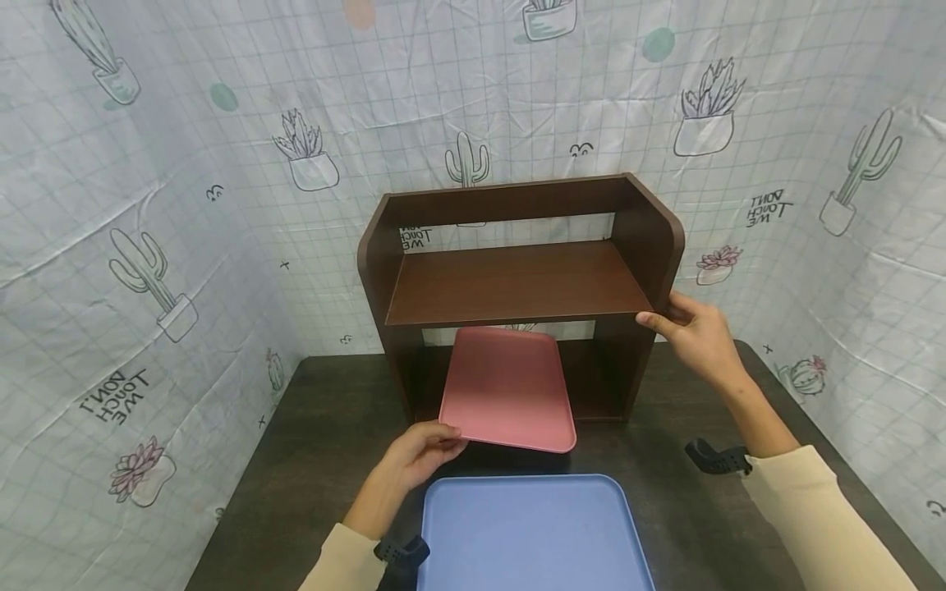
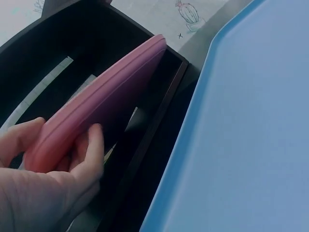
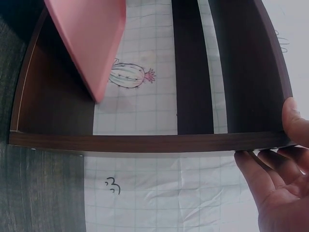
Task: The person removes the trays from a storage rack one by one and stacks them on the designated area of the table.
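A pink tray (image 1: 510, 386) leans at a tilt in the lower compartment of a dark brown two-tier shelf (image 1: 517, 283), its front edge sticking out. At its near left corner my left hand (image 1: 421, 451) grips the rim; the left wrist view shows the thumb on one face of the pink tray (image 2: 96, 104) and the fingers on the other. My right hand (image 1: 702, 341) holds the shelf's right side where the middle board meets it. In the right wrist view, the thumb of that hand (image 3: 285, 188) lies on the front edge, with fingers against the outer side.
A blue tray (image 1: 532, 533) lies flat on the dark table (image 1: 318, 460) in front of the shelf. Cloth (image 1: 185, 246) printed with cacti hangs behind and along both sides. Black bands (image 1: 717, 457) are on both wrists.
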A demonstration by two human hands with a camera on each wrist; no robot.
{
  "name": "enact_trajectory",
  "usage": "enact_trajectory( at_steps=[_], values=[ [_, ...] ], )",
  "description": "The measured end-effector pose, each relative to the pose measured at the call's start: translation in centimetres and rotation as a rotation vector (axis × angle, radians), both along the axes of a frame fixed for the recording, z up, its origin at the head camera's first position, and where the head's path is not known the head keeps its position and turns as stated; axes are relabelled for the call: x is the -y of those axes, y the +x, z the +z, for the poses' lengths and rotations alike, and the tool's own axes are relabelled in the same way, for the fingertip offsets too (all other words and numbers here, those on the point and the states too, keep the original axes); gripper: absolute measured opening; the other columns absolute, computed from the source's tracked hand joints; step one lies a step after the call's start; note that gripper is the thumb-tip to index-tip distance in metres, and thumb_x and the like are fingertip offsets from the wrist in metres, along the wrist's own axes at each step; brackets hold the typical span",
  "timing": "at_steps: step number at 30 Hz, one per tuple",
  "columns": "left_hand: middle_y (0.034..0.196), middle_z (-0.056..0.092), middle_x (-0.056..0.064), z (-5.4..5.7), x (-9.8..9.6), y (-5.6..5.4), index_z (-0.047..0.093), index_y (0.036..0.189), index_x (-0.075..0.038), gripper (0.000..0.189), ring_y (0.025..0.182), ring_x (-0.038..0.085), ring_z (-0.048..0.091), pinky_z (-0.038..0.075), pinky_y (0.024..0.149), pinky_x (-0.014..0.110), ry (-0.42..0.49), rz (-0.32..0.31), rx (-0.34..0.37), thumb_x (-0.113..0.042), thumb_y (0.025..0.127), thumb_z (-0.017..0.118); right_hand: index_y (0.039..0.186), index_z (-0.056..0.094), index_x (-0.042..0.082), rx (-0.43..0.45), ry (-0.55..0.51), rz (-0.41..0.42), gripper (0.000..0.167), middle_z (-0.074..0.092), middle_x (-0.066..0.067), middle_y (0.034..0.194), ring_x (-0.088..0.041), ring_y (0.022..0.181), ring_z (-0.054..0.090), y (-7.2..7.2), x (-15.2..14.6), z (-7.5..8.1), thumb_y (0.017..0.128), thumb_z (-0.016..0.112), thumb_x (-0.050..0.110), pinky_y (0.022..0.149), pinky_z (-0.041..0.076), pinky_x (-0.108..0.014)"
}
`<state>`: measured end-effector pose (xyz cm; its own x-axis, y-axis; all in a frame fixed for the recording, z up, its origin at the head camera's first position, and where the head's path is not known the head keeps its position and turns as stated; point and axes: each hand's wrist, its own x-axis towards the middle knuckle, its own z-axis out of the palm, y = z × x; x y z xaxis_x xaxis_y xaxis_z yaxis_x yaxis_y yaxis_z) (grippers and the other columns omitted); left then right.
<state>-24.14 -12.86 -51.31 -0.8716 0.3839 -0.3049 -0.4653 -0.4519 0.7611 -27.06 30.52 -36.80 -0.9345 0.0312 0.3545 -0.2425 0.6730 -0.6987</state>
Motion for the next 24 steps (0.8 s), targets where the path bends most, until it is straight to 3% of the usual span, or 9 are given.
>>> enact_trajectory(
  at_steps=[4,8,12,16,19,24],
  values=[
    [0.124,0.068,0.007,-0.2,0.0,0.3,0.056,0.145,-0.001,0.04,0.123,0.029,0.063,0.04,0.123,0.06,0.086,-0.004,-0.008,0.004,0.105,0.053,0.15,0.061,0.009,0.008,0.011,-0.014,0.059,0.07,-0.024,0.136,-0.037,0.121,0.07,0.2,0.1,-0.1,0.102,0.073,0.041,0.073,0.045,-0.007],
    [0.139,0.057,0.011,-0.1,-0.6,0.6,0.036,0.161,-0.006,0.056,0.131,0.033,0.059,0.033,0.124,0.063,0.197,0.046,-0.028,-0.001,0.107,0.05,0.152,0.059,0.009,0.015,0.004,-0.015,0.061,0.069,-0.024,0.139,-0.041,0.123,0.069,0.4,0.2,-0.1,0.103,0.072,0.042,0.073,0.044,-0.008],
    [0.144,0.05,0.01,0.2,-1.6,1.0,0.026,0.163,-0.007,0.064,0.13,0.026,0.058,0.044,0.122,0.05,0.219,0.122,-0.071,0.005,0.105,0.05,0.154,0.057,0.008,0.021,-0.007,-0.008,0.063,0.067,-0.026,0.14,-0.049,0.126,0.066,0.4,0.3,0.0,0.103,0.071,0.042,0.073,0.043,-0.006],
    [0.141,0.047,0.009,0.4,-2.5,1.2,0.022,0.159,-0.008,0.067,0.124,0.021,0.058,0.052,0.111,0.037,0.186,0.179,-0.131,0.011,0.101,0.051,0.154,0.056,0.008,0.02,-0.006,-0.006,0.063,0.067,-0.026,0.14,-0.049,0.127,0.066,0.4,0.2,0.1,0.103,0.071,0.042,0.073,0.043,-0.005],
    [0.145,0.044,0.012,0.5,-3.0,1.5,0.018,0.158,-0.011,0.067,0.125,0.024,0.061,0.053,0.114,0.042,0.182,0.223,-0.141,0.008,0.103,0.051,0.154,0.057,0.008,0.018,-0.001,-0.01,0.062,0.067,-0.026,0.139,-0.049,0.126,0.067,0.3,0.1,0.1,0.103,0.071,0.042,0.073,0.043,-0.006],
    [0.148,0.046,0.015,1.0,-3.8,2.2,0.01,0.161,-0.017,0.072,0.129,0.029,0.064,0.045,0.116,0.061,0.189,0.309,-0.119,0.004,0.106,0.051,0.155,0.055,0.009,0.025,0.0,-0.005,0.064,0.066,-0.027,0.141,-0.049,0.126,0.066,0.3,0.1,0.1,0.103,0.07,0.043,0.073,0.043,-0.006]
  ],
)
